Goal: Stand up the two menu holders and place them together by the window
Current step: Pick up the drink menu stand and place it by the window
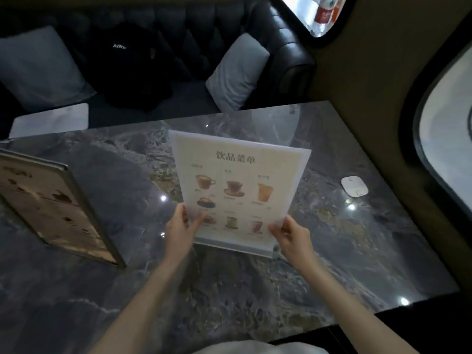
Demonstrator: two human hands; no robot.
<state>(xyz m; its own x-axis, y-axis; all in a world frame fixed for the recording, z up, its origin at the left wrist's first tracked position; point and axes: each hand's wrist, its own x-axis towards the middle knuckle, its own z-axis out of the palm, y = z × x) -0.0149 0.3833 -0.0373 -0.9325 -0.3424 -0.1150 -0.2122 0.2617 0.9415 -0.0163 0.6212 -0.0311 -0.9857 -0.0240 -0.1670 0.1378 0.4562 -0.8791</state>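
A clear acrylic menu holder [240,180] with a pale drinks menu stands tilted at the middle of the dark marble table [255,290], its base toward me. My left hand [180,226] grips its lower left edge and my right hand [290,233] grips its lower right edge. A second menu holder [55,208] with a brownish menu stands at the table's left edge, apart from both hands. The window [449,139] is on the right wall.
A small white device [354,186] lies near the window side of the table. Beyond the table is a black sofa [288,57] with two grey cushions [236,72] and a black garment [132,65]. A second window [316,14] is at the top.
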